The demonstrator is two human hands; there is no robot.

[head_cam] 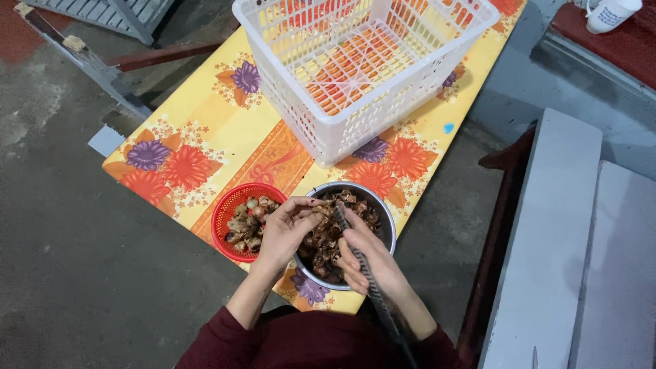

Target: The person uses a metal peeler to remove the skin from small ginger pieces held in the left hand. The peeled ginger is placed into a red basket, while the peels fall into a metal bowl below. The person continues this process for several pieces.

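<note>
fingers (309, 213) of the left hand (285, 231) are curled and pinched on a small brown shelled piece (321, 216), held above the near rim of a metal bowl (388, 220). fingers of the right hand (365, 258) are closed round a long dark ridged tool (372, 283), its tip laid against the held piece; the handle end runs back toward the body and out of frame.

step in hand, as judged: one piece is being picked or prised at with the tool tip over the bowl. whether the piece is already opened cannot be told. the next move is judged to call for a firm pinch and a steady tool tip, since the piece is small and the left fingertips lie right beside the tip.

contents: the metal bowl is heaped with dark brown shells or husks (328, 249). just beside it, on the left, a red mesh basket (225, 213) is partly filled with paler brown pieces (247, 222).

support: a low table under a yellow flowered cloth (219, 130); both vessels sit at its near edge.

further out: a large white lattice basket (355, 75), nothing seen in it, stands well behind the bowl. a white cup (611, 14) is set on a red surface at far right. grey concrete slabs (553, 232) lie to the right.

obstructions: nothing lies between the hands and either vessel; the left forearm passes near the red basket's rim.
</note>
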